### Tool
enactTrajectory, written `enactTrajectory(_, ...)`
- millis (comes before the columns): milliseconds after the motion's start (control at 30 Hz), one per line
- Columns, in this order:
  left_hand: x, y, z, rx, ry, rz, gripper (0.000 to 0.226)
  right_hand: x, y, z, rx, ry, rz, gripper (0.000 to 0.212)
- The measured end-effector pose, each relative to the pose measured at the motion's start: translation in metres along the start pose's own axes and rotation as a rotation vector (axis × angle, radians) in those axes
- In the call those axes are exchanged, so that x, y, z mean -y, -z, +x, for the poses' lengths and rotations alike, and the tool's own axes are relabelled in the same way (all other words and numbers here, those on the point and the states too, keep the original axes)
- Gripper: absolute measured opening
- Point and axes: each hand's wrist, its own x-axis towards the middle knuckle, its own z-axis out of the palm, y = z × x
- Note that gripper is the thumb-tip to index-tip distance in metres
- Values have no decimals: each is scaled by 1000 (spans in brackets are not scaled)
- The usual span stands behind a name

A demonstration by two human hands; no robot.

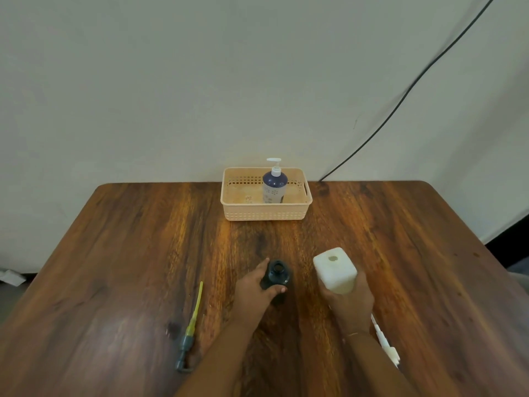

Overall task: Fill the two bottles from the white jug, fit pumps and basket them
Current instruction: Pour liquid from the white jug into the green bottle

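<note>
Green-stemmed pump [191, 328] lies loose on table [114, 253], unfitted. Left hand [254, 293] wraps the open dark bottle [276, 277] at centre, thumb and fingers closed round its shoulder. Behind it, basket [266, 214] holds one pumped bottle [274, 188]: first half looks done. Right hand [350, 302] clasps white jug [335, 270] upright, not yet pouring. White pump [385, 343] lies beside that forearm.

Plain pale wall [171, 81], black cable [400, 101], wooden table [114, 253]
</note>
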Motion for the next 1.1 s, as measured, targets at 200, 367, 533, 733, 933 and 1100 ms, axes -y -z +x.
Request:
enactTrajectory(200,-2,1,2,5,36,41,75,8,-11,-4,123,362,-378,76)
enactTrajectory(367,-4,1,3,29,68,66,75,12,-10,2,77,531,-585,81)
enactTrajectory(533,-5,0,4,23,86,65,74,20,-8,9,73,611,-669,78)
enactTrajectory(733,-6,2,3,32,69,60,76,30,-7,13,89,669,-741,78)
enactTrajectory(933,-7,3,4,41,72,61,76,30,-3,16,101,701,-763,78)
enactTrajectory(1100,-7,4,3,46,70,49,76,33,-1,17,100,719,-780,79)
